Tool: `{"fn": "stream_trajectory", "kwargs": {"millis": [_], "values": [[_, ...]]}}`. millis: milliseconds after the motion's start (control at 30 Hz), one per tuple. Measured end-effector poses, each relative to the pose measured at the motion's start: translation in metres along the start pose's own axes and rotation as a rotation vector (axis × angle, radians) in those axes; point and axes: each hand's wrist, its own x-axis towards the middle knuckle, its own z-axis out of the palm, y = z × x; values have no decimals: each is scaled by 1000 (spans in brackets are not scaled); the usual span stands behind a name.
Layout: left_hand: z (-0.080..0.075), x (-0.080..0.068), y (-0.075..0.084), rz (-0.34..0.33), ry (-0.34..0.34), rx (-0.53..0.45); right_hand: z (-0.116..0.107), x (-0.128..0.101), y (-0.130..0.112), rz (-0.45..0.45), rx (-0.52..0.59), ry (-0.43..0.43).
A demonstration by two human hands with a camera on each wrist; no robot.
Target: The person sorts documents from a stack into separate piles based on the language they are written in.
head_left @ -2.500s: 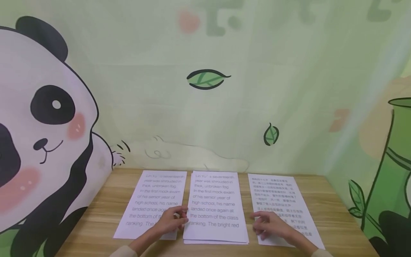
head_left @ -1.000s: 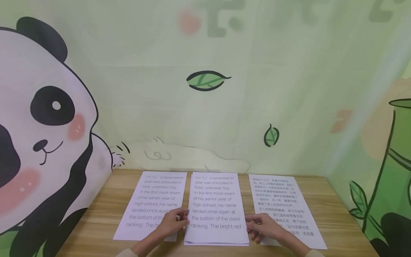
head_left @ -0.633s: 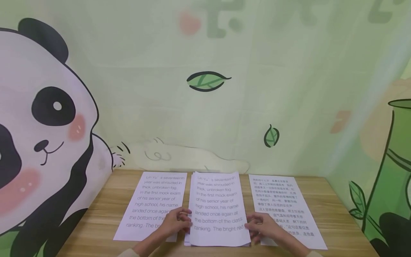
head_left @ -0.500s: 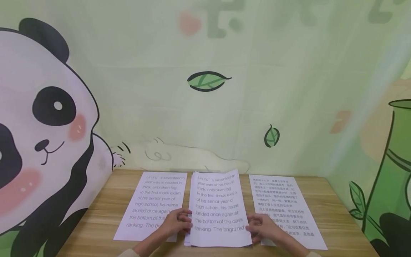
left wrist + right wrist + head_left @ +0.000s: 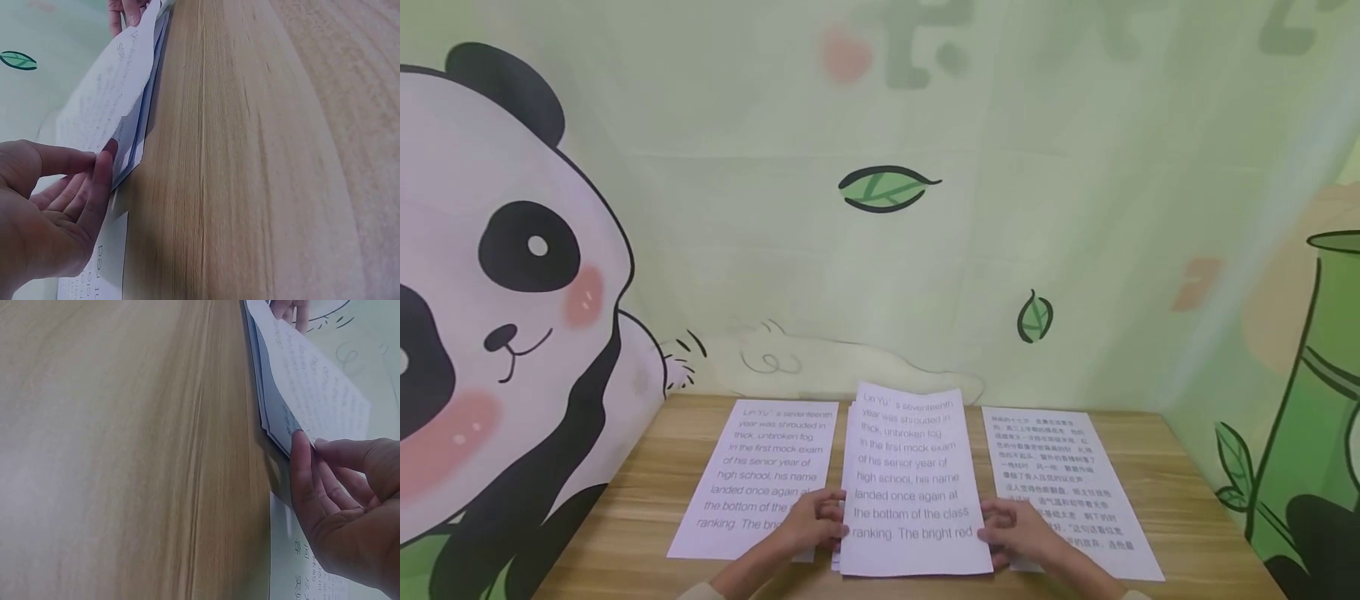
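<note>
White paper, a printed sheet [image 5: 913,479], is pinched at both side edges: the left hand [image 5: 811,523] grips it between thumb and finger, and the right hand [image 5: 1018,531] does the same opposite. Its near edge bows and stands clear of a stack of paper [image 5: 269,394] underneath (both wrist views show the gap). The held sheet sits midway between two others, its English lines readable from the near side. Left of it lies a sheet with the same opening words [image 5: 763,467], partly covered by the left hand; right of it, a sheet of Chinese text [image 5: 1041,458], partly behind the right hand. All are over a wood-grain table [image 5: 632,500]. Beyond hangs a pale green backdrop [image 5: 737,233] with a panda [image 5: 445,167], leaves and bamboo [image 5: 1292,417].
</note>
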Motion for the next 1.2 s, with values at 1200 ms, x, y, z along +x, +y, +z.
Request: {"fn": "stream_trajectory", "kwargs": {"millis": [1200], "values": [[-60,-20,1,117,-16,-70,29,1,-21,-234,165,-75]]}}
